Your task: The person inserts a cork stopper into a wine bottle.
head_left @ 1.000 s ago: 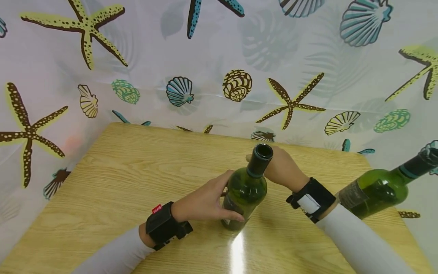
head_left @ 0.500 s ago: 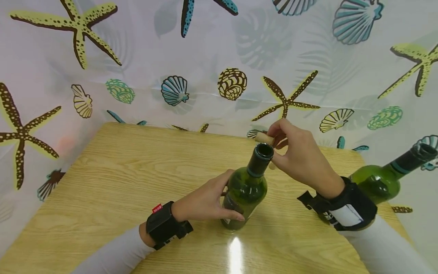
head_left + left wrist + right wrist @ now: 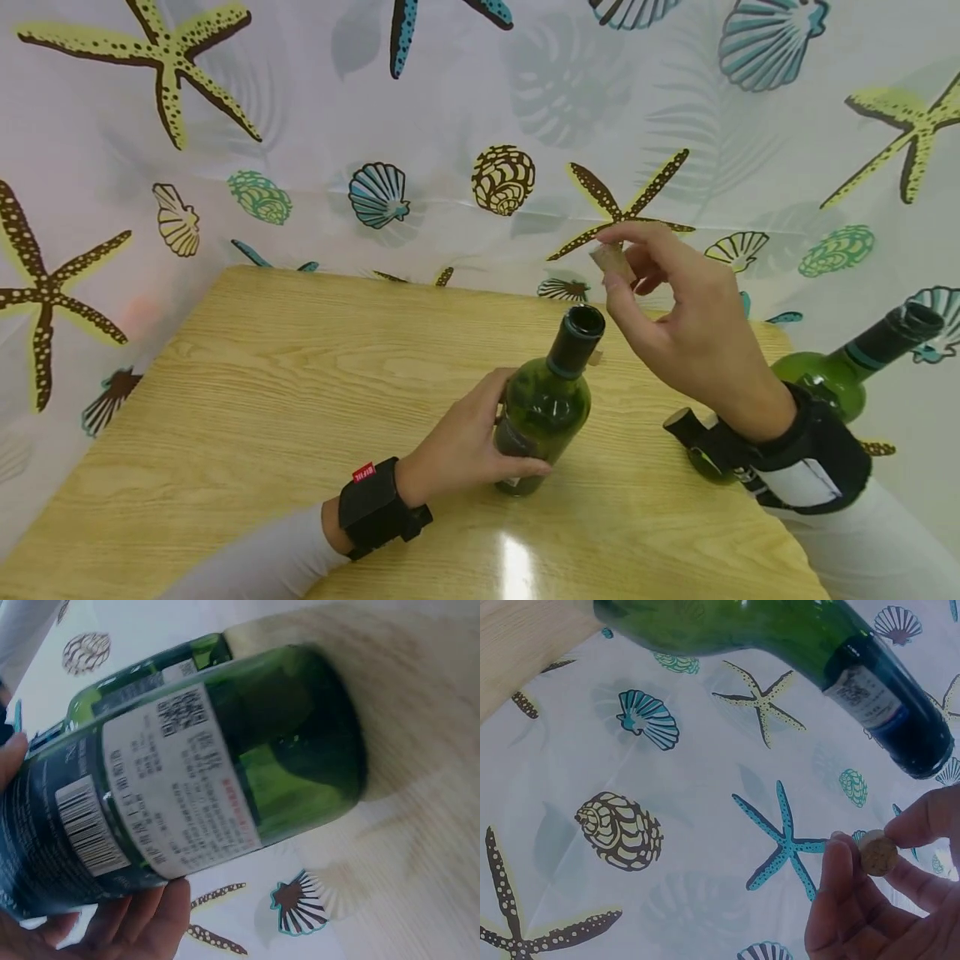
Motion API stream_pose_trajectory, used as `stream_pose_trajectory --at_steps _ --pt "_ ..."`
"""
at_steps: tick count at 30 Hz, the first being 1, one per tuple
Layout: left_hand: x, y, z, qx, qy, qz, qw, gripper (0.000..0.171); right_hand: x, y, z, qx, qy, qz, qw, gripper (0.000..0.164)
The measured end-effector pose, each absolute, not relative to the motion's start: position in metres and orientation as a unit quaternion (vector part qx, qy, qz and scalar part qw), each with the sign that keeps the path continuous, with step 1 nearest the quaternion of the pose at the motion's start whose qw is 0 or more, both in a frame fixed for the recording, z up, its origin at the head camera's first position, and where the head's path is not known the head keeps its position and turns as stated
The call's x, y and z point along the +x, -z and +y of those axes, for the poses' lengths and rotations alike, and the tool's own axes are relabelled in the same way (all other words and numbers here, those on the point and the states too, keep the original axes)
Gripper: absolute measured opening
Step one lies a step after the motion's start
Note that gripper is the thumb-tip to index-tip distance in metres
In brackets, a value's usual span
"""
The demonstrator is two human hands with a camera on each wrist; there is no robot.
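My left hand (image 3: 468, 437) grips a green wine bottle (image 3: 546, 408) around its body, thumb across the front. The bottle's uncorked mouth faces up in the head view. Its printed labels (image 3: 176, 780) show in the left wrist view. Up and to the right of the mouth, my right hand (image 3: 690, 317) pinches a cork (image 3: 613, 260) between thumb and fingers, apart from the bottle. One round end of that cork (image 3: 878, 853) faces the camera in the right wrist view.
Another green wine bottle (image 3: 825, 375) stands at the right, partly hidden behind my right wrist. A small cork-coloured piece (image 3: 596, 357) lies on the wooden table (image 3: 315, 392) behind the held bottle. Patterned cloth (image 3: 435, 100) hangs along the back.
My right hand has come out from behind the bottle neck and risen, bringing a cork into view and tilting it. The bottle in my left hand has shifted slightly.
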State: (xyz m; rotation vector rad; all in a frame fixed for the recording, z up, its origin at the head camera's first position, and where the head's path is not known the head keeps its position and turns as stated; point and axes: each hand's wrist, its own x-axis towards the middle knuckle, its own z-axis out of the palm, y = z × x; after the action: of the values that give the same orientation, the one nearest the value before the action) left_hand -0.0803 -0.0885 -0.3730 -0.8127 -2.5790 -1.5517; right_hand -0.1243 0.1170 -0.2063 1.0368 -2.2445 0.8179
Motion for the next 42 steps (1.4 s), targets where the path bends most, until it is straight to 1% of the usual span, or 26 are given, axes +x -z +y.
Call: stream_pose_trajectory --at_steps 2,4,6,9,12,14,17,20,22,25,33,37,42 --pt "-0.078 0.374 -0.085 -0.245 0.483 -0.840 0.028 0.096 -0.121 0.204 0.117 0.386 -0.330 -0.821 0.260 0.032" --pt "-0.076 0.375 -0.084 -0.235 0.466 -0.852 0.033 0.099 -0.117 0.200 0.117 0.389 -0.352 -0.815 0.245 0.033" --pt "-0.077 0.375 -0.085 -0.235 0.469 -0.851 0.012 0.102 -0.112 0.196 0.118 0.389 -0.376 -0.810 0.227 0.036" --pt "-0.084 0.376 -0.094 -0.251 0.515 -0.817 -0.062 0.103 -0.106 0.189 0.118 0.404 -0.407 -0.795 0.195 0.040" --pt "-0.097 0.381 -0.106 -0.275 0.586 -0.746 -0.157 0.094 -0.099 0.183 0.116 0.423 -0.417 -0.786 0.172 0.043" --pt "-0.106 0.388 -0.112 -0.292 0.610 -0.707 -0.206 0.089 -0.096 0.182 0.116 0.435 -0.401 -0.788 0.167 0.047" --pt "-0.116 0.399 -0.117 -0.307 0.618 -0.675 -0.262 0.086 -0.093 0.183 0.117 0.445 -0.361 -0.802 0.169 0.048" --pt "-0.120 0.407 -0.118 -0.314 0.609 -0.667 -0.292 0.084 -0.094 0.185 0.119 0.455 -0.330 -0.808 0.177 0.045" --pt "-0.122 0.410 -0.117 -0.315 0.605 -0.667 -0.301 0.082 -0.094 0.185 0.119 0.456 -0.322 -0.811 0.176 0.042" --pt "-0.122 0.414 -0.116 -0.314 0.600 -0.671 -0.301 0.079 -0.094 0.185 0.120 0.458 -0.315 -0.812 0.176 0.043" --pt "-0.117 0.420 -0.110 -0.308 0.611 -0.673 -0.281 0.075 -0.093 0.188 0.121 0.448 -0.293 -0.827 0.171 0.038" --pt "-0.112 0.423 -0.104 -0.292 0.631 -0.669 -0.262 0.076 -0.091 0.189 0.123 0.440 -0.279 -0.836 0.175 0.038" --pt "-0.101 0.423 -0.094 -0.258 0.652 -0.679 -0.216 0.075 -0.089 0.188 0.122 0.427 -0.272 -0.840 0.196 0.033"
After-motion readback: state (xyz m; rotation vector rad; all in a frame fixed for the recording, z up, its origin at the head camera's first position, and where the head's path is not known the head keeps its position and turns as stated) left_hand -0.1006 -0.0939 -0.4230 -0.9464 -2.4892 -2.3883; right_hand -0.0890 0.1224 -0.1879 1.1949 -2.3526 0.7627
